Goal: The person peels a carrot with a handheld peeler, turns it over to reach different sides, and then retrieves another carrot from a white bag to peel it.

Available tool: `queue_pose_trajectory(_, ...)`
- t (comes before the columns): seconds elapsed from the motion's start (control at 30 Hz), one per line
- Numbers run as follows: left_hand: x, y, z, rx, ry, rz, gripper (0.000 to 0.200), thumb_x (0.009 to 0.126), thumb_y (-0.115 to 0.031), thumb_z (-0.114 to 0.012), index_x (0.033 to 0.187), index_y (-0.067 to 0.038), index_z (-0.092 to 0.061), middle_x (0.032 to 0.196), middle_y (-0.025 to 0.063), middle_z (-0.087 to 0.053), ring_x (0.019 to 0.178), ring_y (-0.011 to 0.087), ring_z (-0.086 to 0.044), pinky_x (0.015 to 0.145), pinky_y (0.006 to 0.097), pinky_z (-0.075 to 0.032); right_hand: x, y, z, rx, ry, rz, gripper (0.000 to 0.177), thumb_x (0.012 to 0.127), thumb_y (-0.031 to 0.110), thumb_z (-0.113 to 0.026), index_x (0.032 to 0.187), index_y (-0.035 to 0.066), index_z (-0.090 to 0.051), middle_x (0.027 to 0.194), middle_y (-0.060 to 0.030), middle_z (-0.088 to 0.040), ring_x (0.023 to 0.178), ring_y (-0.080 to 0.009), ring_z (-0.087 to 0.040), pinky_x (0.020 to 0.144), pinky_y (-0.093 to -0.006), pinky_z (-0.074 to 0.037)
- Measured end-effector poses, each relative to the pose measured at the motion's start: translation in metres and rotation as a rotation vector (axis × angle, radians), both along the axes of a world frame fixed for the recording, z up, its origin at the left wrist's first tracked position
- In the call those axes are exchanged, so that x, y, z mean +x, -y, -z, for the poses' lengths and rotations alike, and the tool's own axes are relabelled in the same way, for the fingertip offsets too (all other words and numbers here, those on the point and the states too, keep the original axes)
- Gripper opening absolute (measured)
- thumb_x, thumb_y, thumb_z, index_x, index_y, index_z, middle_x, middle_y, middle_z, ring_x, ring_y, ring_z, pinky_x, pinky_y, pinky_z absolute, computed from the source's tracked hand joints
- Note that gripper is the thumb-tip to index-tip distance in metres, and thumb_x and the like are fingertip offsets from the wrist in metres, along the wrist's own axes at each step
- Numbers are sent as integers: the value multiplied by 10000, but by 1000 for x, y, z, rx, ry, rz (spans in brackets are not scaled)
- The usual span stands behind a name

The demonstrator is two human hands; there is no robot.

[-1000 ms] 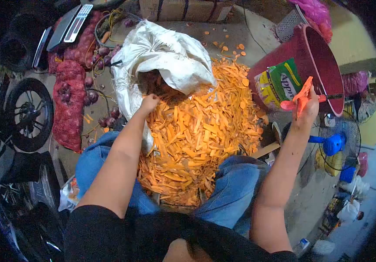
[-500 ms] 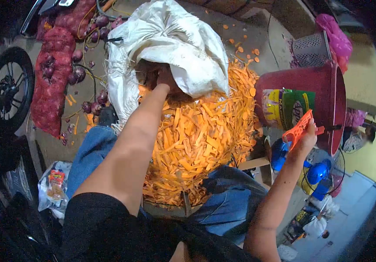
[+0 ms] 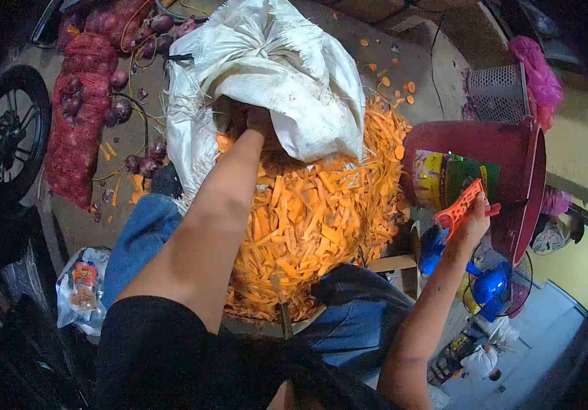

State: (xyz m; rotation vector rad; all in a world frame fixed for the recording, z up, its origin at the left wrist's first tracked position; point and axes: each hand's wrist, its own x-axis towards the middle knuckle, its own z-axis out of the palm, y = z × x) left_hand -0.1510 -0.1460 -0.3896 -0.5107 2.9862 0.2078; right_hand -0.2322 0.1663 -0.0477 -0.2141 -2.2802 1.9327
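My left hand [image 3: 258,120] reaches into the mouth of a white woven sack [image 3: 308,102]; its fingers are hidden in the shadow inside. Below the sack and to its right lies a large heap of orange peelings and slices [image 3: 308,219], right in front of my knees. On the right, my right hand [image 3: 474,220] is closed around an orange-red plastic tool [image 3: 459,208], held up in front of a dark red tub [image 3: 472,137] with a yellow and green label.
Red net bags of onions [image 3: 78,137] lie at the left beside a black wheel [image 3: 12,137]. A grey perforated basket [image 3: 499,92] and a blue object [image 3: 491,283] are at the right. A person [image 3: 480,362] is far off at lower right.
The view has shifted slightly, and the tub appears a little lower. My right hand with the orange-red tool sits slightly lower and further left. My left hand stays inside the sack.
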Motion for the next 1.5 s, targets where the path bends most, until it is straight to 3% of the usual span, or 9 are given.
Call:
queue_pose_trajectory(0.47, 6, -1, 3, -22, 149, -24, 509, 721, -356, -402, 1145, -77, -370, 1201, 141, -338, 1097, 290, -322, 858, 460, -260, 2, 2, 5, 109, -7, -77, 97, 776, 133, -502, 729, 55, -467, 596, 42, -412, 505, -33, -369, 452, -180, -282)
queue_pose_trajectory(0.53, 13, 1, -21, 39, 209, 61, 484, 752, -337, -369, 1160, -77, -353, 1189, 128, -359, 1089, 266, -338, 890, 443, -220, 8, 9, 3, 112, -7, -64, 98, 778, 136, -499, 727, 58, -466, 588, 47, -401, 496, -29, -361, 440, -178, -273)
queue_pose_trajectory(0.73, 6, 9, -17, 54, 100, 38, 476, 756, -329, -366, 1159, -75, -354, 1186, 129, -362, 1083, 269, -344, 887, 438, -228, 12, 6, 1, 132, 13, -150, 130, 782, 168, -491, 703, 67, -473, 584, 55, -371, 506, -28, -325, 457, -194, -242)
queue_pose_trajectory(0.8, 6, 9, -15, 48, 79, 34, 474, 757, -327, -365, 1158, -75, -354, 1185, 130, -363, 1081, 270, -346, 885, 437, -231, 14, 12, 0, 156, -27, -86, 141, 781, 185, -498, 717, 63, -468, 538, 54, -356, 440, -17, -310, 397, -172, -226)
queue_pose_trajectory(1.0, 8, 12, -12, 32, 40, 21, 466, 761, -319, -361, 1157, -73, -356, 1182, 131, -366, 1075, 272, -352, 882, 432, -240, 19, 11, -2, 184, -25, -66, 154, 776, 186, -507, 702, 60, -457, 533, 54, -345, 434, -21, -291, 391, -176, -211)
queue_pose_trajectory(1.5, 9, 8, 1, 13, -14, -12, 447, 771, -300, -352, 1153, -68, -359, 1176, 133, -373, 1060, 278, -367, 873, 422, -261, 18, 0, -1, 119, -50, -119, 136, 776, 172, -510, 724, 52, -472, 536, 49, -369, 442, -22, -322, 402, -172, -240)
